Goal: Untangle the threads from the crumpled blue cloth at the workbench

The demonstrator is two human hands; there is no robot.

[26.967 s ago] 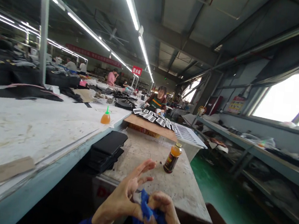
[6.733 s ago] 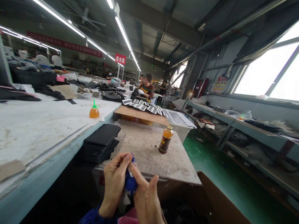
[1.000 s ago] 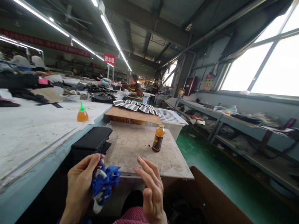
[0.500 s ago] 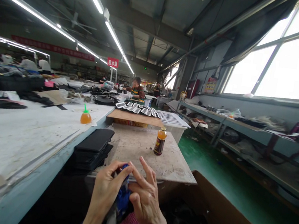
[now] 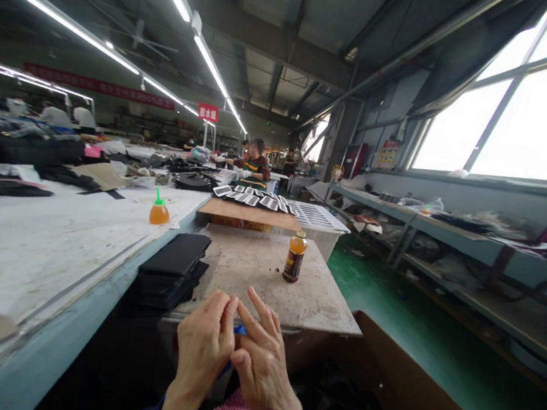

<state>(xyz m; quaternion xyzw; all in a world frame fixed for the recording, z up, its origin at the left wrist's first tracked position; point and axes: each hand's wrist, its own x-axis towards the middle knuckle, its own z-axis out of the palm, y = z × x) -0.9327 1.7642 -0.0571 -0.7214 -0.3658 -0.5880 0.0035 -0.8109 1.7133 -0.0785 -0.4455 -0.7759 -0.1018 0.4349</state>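
Note:
My left hand (image 5: 205,340) is closed, its thumb and fingers pinched together at the fingertips of my right hand. What the pinch holds, if anything, is hidden. My right hand (image 5: 267,360) has its index and middle fingers stretched out and spread, with the thumb bent inward. A scrap of blue material (image 5: 240,329) shows between the two hands, mostly covered by them. Both hands hover above my lap at the near edge of a worn board tabletop (image 5: 237,287). Just beyond my left hand lies a stack of black flat pieces (image 5: 172,265).
A bottle with amber liquid (image 5: 295,256) stands on the board. To the left, a long white table (image 5: 70,252) carries an orange squeeze bottle with a green nozzle (image 5: 160,209). A cardboard box (image 5: 421,386) is at lower right. A co-worker (image 5: 257,162) is farther back.
My left hand has turned so its back faces up and its fingers have curled in. The blue material is now mostly covered. My right hand has shifted slightly left.

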